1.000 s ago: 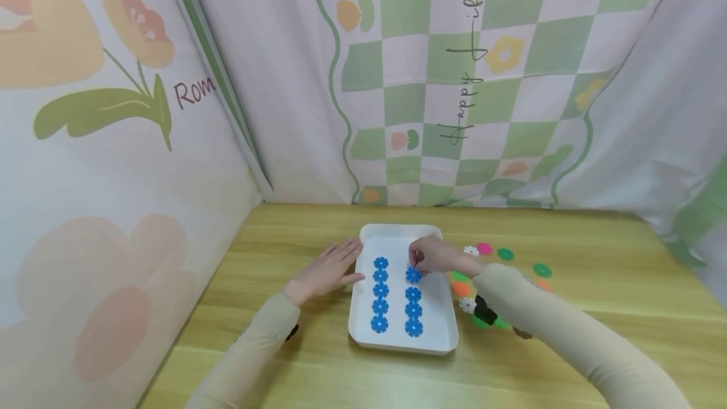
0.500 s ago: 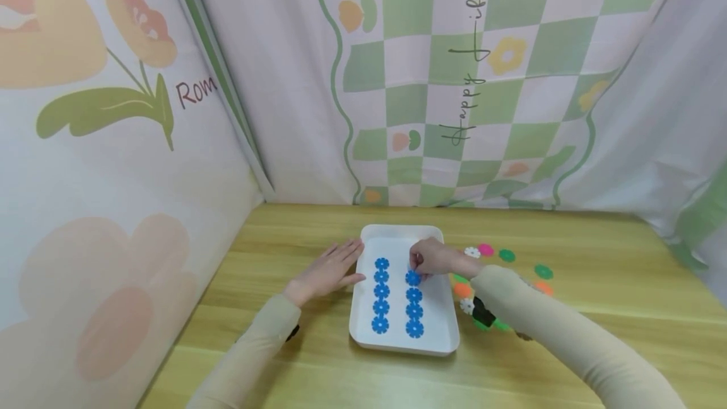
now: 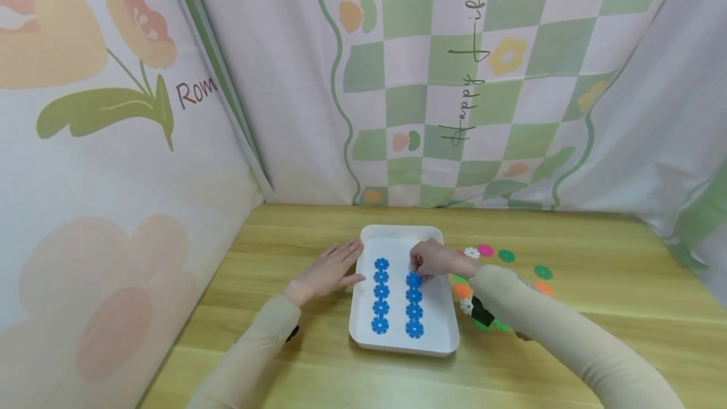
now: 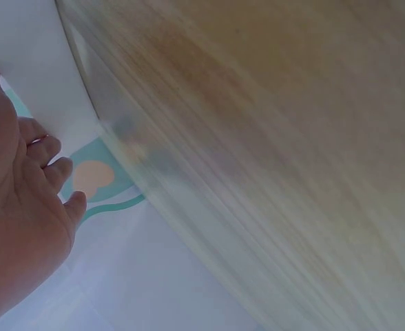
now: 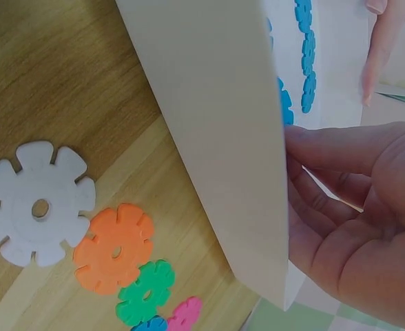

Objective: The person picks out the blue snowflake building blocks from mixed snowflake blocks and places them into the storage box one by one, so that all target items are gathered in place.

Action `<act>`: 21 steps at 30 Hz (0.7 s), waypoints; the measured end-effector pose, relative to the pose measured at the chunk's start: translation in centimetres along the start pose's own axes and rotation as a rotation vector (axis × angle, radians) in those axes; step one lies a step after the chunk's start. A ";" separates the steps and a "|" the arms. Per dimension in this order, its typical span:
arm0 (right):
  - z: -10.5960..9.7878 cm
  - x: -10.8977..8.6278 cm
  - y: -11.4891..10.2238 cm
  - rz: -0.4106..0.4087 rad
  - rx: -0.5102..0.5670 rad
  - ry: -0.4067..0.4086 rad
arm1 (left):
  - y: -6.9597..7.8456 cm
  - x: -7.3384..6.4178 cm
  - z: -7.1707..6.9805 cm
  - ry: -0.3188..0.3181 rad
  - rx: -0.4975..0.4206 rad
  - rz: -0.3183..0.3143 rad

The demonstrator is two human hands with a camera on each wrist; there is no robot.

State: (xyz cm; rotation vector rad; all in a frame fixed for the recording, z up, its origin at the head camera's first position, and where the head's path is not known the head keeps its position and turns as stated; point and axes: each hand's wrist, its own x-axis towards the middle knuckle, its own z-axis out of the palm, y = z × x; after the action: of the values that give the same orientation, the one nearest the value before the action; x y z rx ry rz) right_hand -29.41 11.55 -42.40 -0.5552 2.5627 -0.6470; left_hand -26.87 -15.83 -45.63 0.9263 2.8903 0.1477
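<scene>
A white tray point(image 3: 397, 246) lies on the wooden table and holds two rows of blue snowflake discs. The left row point(image 3: 380, 291) runs lengthwise down the tray. In the right row point(image 3: 414, 312), my right hand point(image 3: 436, 257) pinches the far-end blue snowflake disc point(image 3: 413, 281) between thumb and fingertips, right up against the disc before it. From the right wrist, the tray's side wall hides most of that disc and the fingertips. My left hand point(image 3: 326, 270) rests with straight, spread fingers at the tray's left rim; the left wrist view shows this hand point(image 4: 27, 172) beside the white wall.
Right of the tray lie several loose snowflake discs, among them a white disc point(image 5: 40, 207), an orange disc point(image 5: 115, 248), a green disc point(image 3: 543, 271) and a pink disc point(image 3: 484, 250). The right forearm partly covers them. A printed curtain point(image 3: 289, 81) hangs behind the table point(image 3: 307, 223).
My right hand has drawn the far-end disc slightly toward me, and the gap between it and the rest of the right row has closed. My left hand stays at the rim.
</scene>
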 end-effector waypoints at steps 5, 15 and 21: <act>-0.1 0.0 -0.1 -0.009 -0.027 0.002 | 0.0 0.0 0.0 -0.003 -0.011 0.001; -1.4 -0.7 0.0 -0.108 -0.019 0.047 | 0.0 0.0 0.0 -0.007 -0.016 -0.005; -3.3 -1.9 1.1 -0.193 0.032 0.080 | 0.0 0.0 0.1 -0.004 -0.002 -0.003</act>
State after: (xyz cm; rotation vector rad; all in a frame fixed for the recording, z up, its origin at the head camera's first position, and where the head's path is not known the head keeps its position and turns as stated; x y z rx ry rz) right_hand -29.78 14.52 -39.79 -0.7880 2.5879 -0.7891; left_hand -26.88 -15.81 -45.75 0.9204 2.8872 0.1484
